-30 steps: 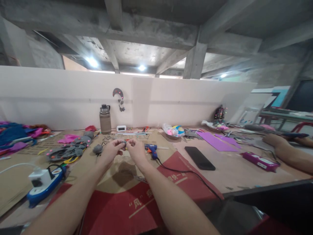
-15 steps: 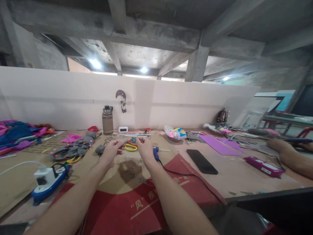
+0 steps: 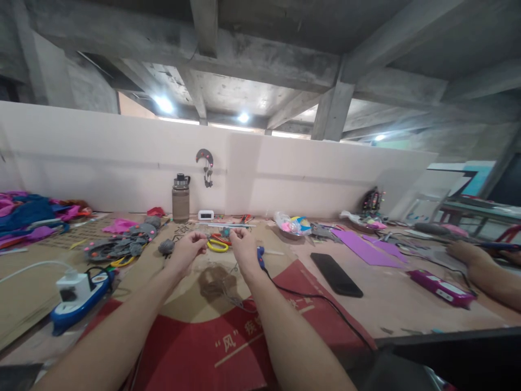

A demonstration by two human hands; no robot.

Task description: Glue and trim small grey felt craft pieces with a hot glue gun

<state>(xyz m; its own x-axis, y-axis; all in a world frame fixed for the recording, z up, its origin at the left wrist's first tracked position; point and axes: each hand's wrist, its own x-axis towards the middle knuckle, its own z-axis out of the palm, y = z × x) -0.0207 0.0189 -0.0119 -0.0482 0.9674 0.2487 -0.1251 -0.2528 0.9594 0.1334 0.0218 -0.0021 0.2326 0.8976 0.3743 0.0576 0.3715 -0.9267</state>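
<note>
My left hand point(image 3: 190, 251) is raised over the table, thumb and fingers pinched together; anything between them is too small to see. A short distance to its right, my right hand point(image 3: 242, 243) is also closed in a pinch, its contents hidden. Scissors with yellow handles point(image 3: 218, 246) lie between the two hands. A small teal piece point(image 3: 226, 232) shows beside my right fingertips; whether they touch it I cannot tell. Below the hands, a thin pale strand point(image 3: 232, 296) lies in loose loops. A blue glue gun point(image 3: 260, 255) rests just right of my right hand.
A bottle point(image 3: 180, 201) and small white clock point(image 3: 205, 215) stand at the back. Left are grey felt pieces point(image 3: 122, 241) and a blue power strip point(image 3: 83, 304). A black phone point(image 3: 336, 274), purple sheets point(image 3: 366, 247) and another person's arm point(image 3: 484, 271) are right.
The camera view has shifted slightly. Both hands stay pinched in nearly the same place, my right hand a little farther right in the picture.
</note>
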